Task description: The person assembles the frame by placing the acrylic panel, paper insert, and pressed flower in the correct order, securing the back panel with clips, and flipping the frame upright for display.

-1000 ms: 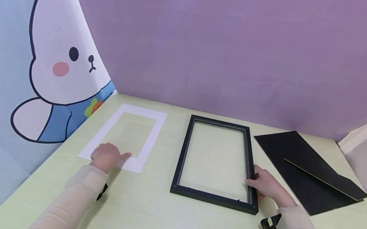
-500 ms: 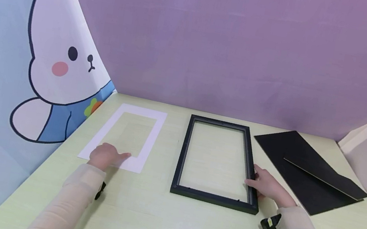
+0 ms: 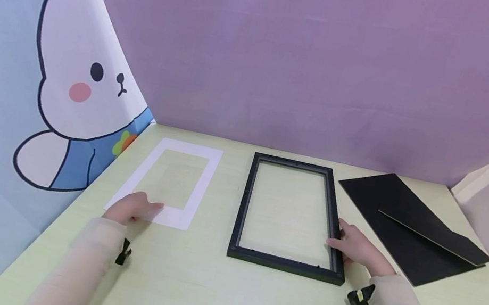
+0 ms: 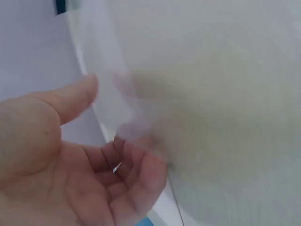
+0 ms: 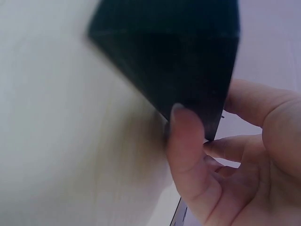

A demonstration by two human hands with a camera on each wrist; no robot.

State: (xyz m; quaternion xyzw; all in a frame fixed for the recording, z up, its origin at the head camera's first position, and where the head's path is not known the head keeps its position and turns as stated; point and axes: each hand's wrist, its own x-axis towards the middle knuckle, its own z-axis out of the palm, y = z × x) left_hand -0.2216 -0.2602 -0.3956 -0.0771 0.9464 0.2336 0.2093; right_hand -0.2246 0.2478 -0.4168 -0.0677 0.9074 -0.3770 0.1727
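On the left of the head view lies a white rectangular border like a picture mat (image 3: 201,186). My left hand (image 3: 132,206) is at its near edge, thumb extended and apart from the loosely bent fingers. In the left wrist view, fingers (image 4: 141,174) overlap the pale sheet's edge, with nothing gripped between thumb and fingers. A black picture frame (image 3: 242,209) without a back lies flat in the middle. My right hand (image 3: 353,243) holds its right bar, thumb on the inner side. The right wrist view shows the dark bar (image 5: 183,70) between thumb and fingers.
Black boards (image 3: 378,196) lie at the right, a smaller piece (image 3: 443,240) resting tilted over the larger one. The pale table (image 3: 202,291) meets a purple backdrop (image 3: 296,75) behind. A rabbit-printed cloth (image 3: 84,39) hangs along the left edge.
My left hand has drawn back toward the lower left, its thumb leaving the mat's inner corner. The frame, the mat and my right hand stay where they were.
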